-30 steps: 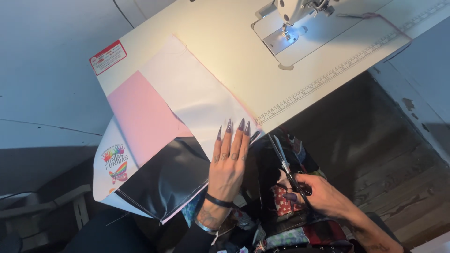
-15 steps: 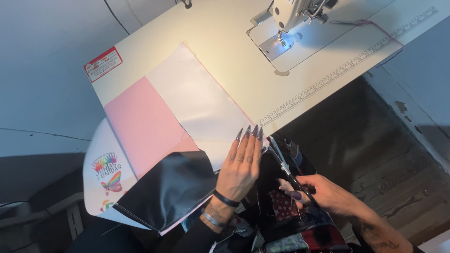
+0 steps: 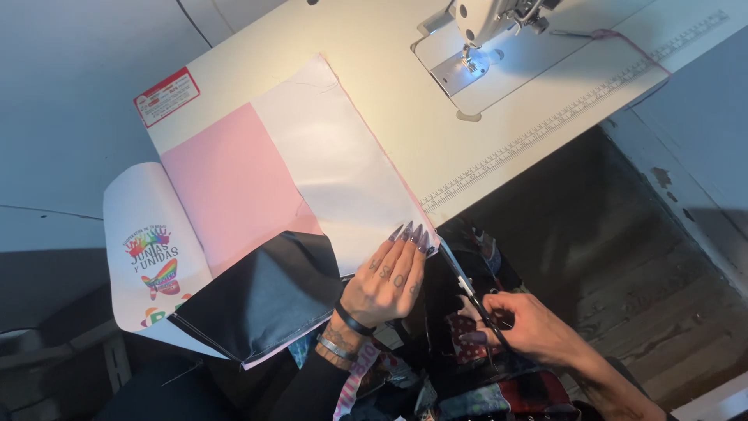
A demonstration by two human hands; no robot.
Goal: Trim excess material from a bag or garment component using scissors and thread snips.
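Head camera view, looking down on a cream sewing bench (image 3: pixel 389 86). A fabric panel (image 3: pixel 312 179) of pink, white and black blocks lies across it, the black part drooping over the near edge. The left hand (image 3: pixel 387 282) lies flat and open on the white block's near corner, long pointed nails spread, holding nothing, just pressing the cloth down. The right hand (image 3: pixel 530 327), lower right and off the bench, is closed around the handles of dark scissors (image 3: pixel 467 292); the blades point up toward the fabric's right edge, close beside the left fingertips. Whether the blades are parted cannot be made out. A white sewing machine (image 3: pixel 487 19) sits at the far side with its lamp lit, and a measuring tape (image 3: pixel 561 121) runs along the bench's right edge. A printed white banner (image 3: pixel 148 249) hangs at left. Risk, as a judgement: the blades sit so near the pinning fingers that a slip could nick them, and the overhanging black fabric could drag the panel askew.
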